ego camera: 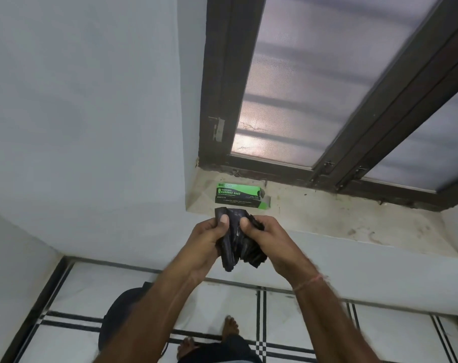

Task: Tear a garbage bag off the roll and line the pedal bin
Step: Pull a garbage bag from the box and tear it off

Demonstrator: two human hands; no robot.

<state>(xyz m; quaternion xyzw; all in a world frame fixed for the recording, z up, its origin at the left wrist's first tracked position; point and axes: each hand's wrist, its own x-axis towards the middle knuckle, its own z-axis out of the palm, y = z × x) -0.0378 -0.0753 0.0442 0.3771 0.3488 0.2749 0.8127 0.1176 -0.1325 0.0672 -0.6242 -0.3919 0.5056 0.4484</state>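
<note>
You hold both forearms raised, left hand (pixel 209 239) and right hand (pixel 264 237) gripping the crumpled black garbage bag (pixel 235 247) (thumbs on top).

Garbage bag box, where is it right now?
In the head view, the green garbage bag box lies on the window sill, at its left end near the wall corner, just beyond both hands.

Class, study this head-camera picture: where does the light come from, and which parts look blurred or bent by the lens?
Head view: daylight glows through the frosted window, brightest near its lower left; the window frame splays outward, wide-angle distortion; both hands and the black garbage bag look slightly soft; the green box lettering is partly legible.
</note>
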